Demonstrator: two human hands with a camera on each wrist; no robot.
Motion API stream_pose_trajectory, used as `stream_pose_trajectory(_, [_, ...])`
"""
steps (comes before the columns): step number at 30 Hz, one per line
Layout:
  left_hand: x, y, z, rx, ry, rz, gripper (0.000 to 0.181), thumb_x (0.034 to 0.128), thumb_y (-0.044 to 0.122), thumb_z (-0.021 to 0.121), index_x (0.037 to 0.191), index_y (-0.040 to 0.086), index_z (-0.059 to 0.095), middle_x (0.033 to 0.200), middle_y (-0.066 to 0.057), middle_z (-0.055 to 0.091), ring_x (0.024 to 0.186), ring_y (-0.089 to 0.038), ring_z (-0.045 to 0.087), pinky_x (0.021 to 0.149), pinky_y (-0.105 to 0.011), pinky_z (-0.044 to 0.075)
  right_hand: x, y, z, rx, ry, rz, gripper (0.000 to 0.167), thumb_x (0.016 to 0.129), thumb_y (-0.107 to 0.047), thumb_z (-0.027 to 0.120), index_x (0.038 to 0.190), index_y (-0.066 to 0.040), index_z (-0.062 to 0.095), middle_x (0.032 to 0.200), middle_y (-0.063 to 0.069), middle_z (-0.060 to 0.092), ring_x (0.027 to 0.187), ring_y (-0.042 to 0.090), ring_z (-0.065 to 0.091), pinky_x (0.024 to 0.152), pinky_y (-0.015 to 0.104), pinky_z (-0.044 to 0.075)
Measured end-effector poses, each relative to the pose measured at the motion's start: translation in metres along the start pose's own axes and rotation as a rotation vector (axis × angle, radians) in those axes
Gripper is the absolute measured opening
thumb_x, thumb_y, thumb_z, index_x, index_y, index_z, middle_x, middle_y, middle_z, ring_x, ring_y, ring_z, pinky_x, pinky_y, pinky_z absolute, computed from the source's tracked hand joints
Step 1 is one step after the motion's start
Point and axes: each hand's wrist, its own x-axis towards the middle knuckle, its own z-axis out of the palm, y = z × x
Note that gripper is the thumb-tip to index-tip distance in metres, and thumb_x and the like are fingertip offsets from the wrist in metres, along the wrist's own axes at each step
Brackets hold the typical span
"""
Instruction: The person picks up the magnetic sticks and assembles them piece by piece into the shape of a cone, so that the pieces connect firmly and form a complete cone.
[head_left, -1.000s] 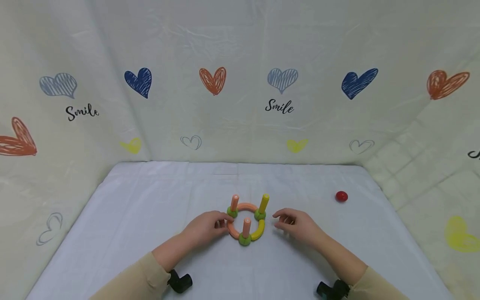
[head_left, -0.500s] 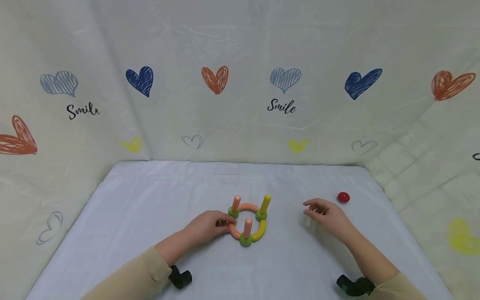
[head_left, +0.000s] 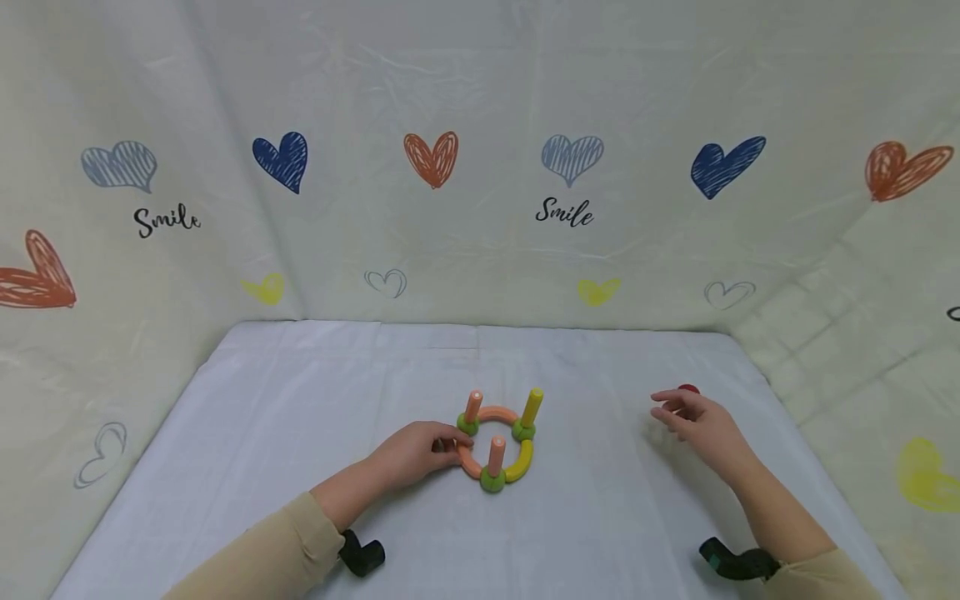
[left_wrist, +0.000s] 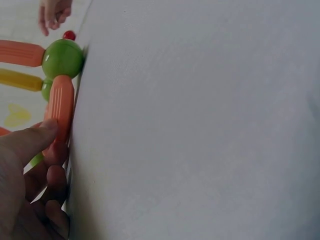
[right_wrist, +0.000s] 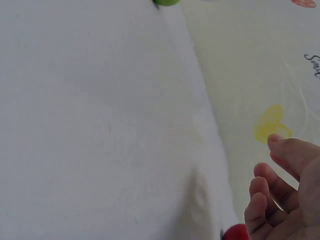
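Note:
A toy ring of curved rods joined by green balls [head_left: 492, 481] lies on the table near the middle. Two orange pegs [head_left: 497, 456] and a yellow peg [head_left: 532, 408] stand up from the balls. My left hand [head_left: 420, 452] pinches the ring's orange curved rod [left_wrist: 61, 102] on the left side between thumb and fingers. A yellow curved rod [head_left: 520, 467] forms the front right of the ring. Over at the right, my right hand [head_left: 701, 427] hovers with loosely bent fingers, holding nothing. It partly hides a small red ball [head_left: 688, 388] in the head view.
A white cloth [head_left: 585, 517] covers the table. A pale curtain [head_left: 480, 242] printed with hearts hangs behind it and along both sides. Each wrist carries a black camera mount, one at the left [head_left: 362, 557] and one at the right [head_left: 738, 562].
My right hand has moved from beside the ring to the right, up to the red ball. My left hand has stayed at the ring, which keeps its place.

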Motion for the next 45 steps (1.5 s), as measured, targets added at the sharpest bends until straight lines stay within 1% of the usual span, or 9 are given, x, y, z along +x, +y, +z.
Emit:
stream_pose_trajectory(5, [0.001, -0.001, 0.000, 0.001, 0.002, -0.004, 0.024, 0.0929, 0.027, 0.071, 0.117, 0.030, 0.073, 0.085, 0.019, 0.060, 0.076, -0.005, 0.054, 0.070, -0.025, 0.045, 0.003, 0.015, -0.018, -0.019, 0.048, 0.053, 0.053, 0.097, -0.044, 0.062, 0.133, -0.005, 0.058, 0.108, 0.014, 0.063, 0.085, 0.018, 0.060, 0.068, 0.031, 0.052])
stream_pose_trajectory(10, [0.001, -0.001, 0.001, 0.006, 0.004, -0.005, 0.024, 0.0927, 0.026, 0.071, 0.116, 0.029, 0.073, 0.085, 0.018, 0.060, 0.076, -0.005, 0.053, 0.069, -0.025, 0.045, 0.009, 0.027, -0.035, -0.057, 0.067, 0.117, 0.060, 0.097, -0.051, 0.057, 0.137, -0.005, 0.054, 0.116, 0.016, 0.059, 0.086, 0.023, 0.059, 0.065, 0.032, 0.049])
stream_pose_trajectory(14, [0.001, -0.001, 0.001, 0.003, 0.004, -0.013, 0.023, 0.0925, 0.026, 0.072, 0.116, 0.029, 0.073, 0.085, 0.018, 0.060, 0.076, -0.005, 0.053, 0.069, -0.025, 0.045, 0.017, 0.038, -0.041, -0.072, 0.079, 0.120, 0.064, 0.097, -0.051, 0.057, 0.140, -0.004, 0.051, 0.124, 0.017, 0.056, 0.089, 0.024, 0.060, 0.065, 0.030, 0.049])
stream_pose_trajectory(18, [0.001, 0.000, 0.001, 0.001, -0.001, -0.016, 0.024, 0.0928, 0.027, 0.071, 0.116, 0.029, 0.073, 0.085, 0.018, 0.060, 0.076, -0.005, 0.053, 0.069, -0.025, 0.045, 0.024, 0.046, -0.043, -0.086, 0.069, 0.157, 0.070, 0.098, -0.054, 0.052, 0.144, -0.002, 0.046, 0.132, 0.022, 0.050, 0.095, 0.029, 0.059, 0.067, 0.029, 0.050])
stream_pose_trajectory(24, [0.001, 0.002, 0.000, -0.001, -0.010, -0.032, 0.024, 0.0931, 0.028, 0.071, 0.117, 0.030, 0.072, 0.085, 0.018, 0.060, 0.076, -0.005, 0.054, 0.070, -0.025, 0.045, 0.035, 0.049, -0.044, -0.106, 0.002, 0.244, 0.078, 0.098, -0.060, 0.044, 0.149, -0.001, 0.039, 0.139, 0.029, 0.042, 0.107, 0.037, 0.055, 0.073, 0.035, 0.049])
stream_pose_trajectory(29, [0.000, 0.003, 0.001, -0.006, -0.005, -0.033, 0.023, 0.0932, 0.027, 0.071, 0.116, 0.030, 0.073, 0.085, 0.017, 0.060, 0.076, -0.006, 0.053, 0.070, -0.026, 0.045, 0.044, 0.051, -0.041, -0.171, -0.041, 0.234, 0.079, 0.098, -0.060, 0.045, 0.148, 0.000, 0.038, 0.139, 0.032, 0.041, 0.118, 0.046, 0.044, 0.085, 0.052, 0.045])
stream_pose_trajectory(32, [0.000, 0.002, 0.001, -0.004, -0.001, -0.033, 0.023, 0.0932, 0.027, 0.071, 0.116, 0.030, 0.073, 0.085, 0.017, 0.060, 0.076, -0.005, 0.053, 0.070, -0.025, 0.045, 0.047, 0.050, -0.038, -0.202, -0.055, 0.219, 0.077, 0.098, -0.058, 0.048, 0.146, 0.002, 0.040, 0.135, 0.032, 0.043, 0.119, 0.048, 0.040, 0.089, 0.059, 0.040])
stream_pose_trajectory(39, [0.000, 0.001, 0.001, 0.000, 0.003, -0.021, 0.023, 0.0931, 0.027, 0.071, 0.116, 0.029, 0.073, 0.085, 0.017, 0.060, 0.076, -0.006, 0.053, 0.069, -0.026, 0.045, 0.045, 0.046, -0.036, -0.265, -0.046, 0.206, 0.074, 0.097, -0.055, 0.055, 0.142, 0.003, 0.046, 0.129, 0.033, 0.047, 0.110, 0.046, 0.046, 0.082, 0.053, 0.043])
stream_pose_trajectory(45, [0.000, 0.000, 0.001, -0.003, 0.000, -0.020, 0.024, 0.0929, 0.027, 0.071, 0.116, 0.029, 0.073, 0.085, 0.017, 0.060, 0.076, -0.006, 0.053, 0.069, -0.026, 0.045, 0.039, 0.046, -0.036, -0.261, -0.051, 0.179, 0.071, 0.095, -0.050, 0.061, 0.142, 0.002, 0.046, 0.126, 0.031, 0.049, 0.107, 0.044, 0.046, 0.076, 0.044, 0.045])
